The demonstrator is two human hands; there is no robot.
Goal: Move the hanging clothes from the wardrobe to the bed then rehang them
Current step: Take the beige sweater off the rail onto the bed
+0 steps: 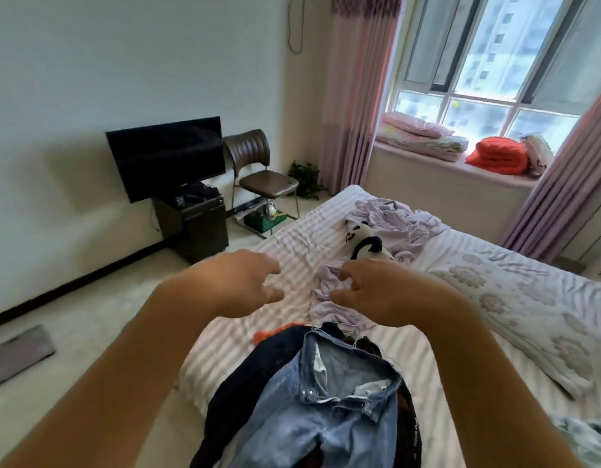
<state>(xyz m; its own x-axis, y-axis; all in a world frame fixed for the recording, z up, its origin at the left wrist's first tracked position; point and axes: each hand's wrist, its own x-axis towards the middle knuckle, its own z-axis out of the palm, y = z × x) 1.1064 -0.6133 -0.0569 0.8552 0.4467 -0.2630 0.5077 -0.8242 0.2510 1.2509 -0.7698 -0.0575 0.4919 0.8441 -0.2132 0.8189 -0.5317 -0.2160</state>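
Spreading out over the striped bed [292, 238], both hands hover with loosely curled fingers, gripping nothing. Leftmost, open floor [99, 298] runs to the TV [167, 157] and chair [262, 170] along the wall. The left hand [238, 285] hangs above the mattress's near left edge. A heap of clothes [312, 400], denim on top, lies at the bed's near corner; its hangers seem partly hidden. The right hand [387, 292] hangs over a lilac garment [329, 285].
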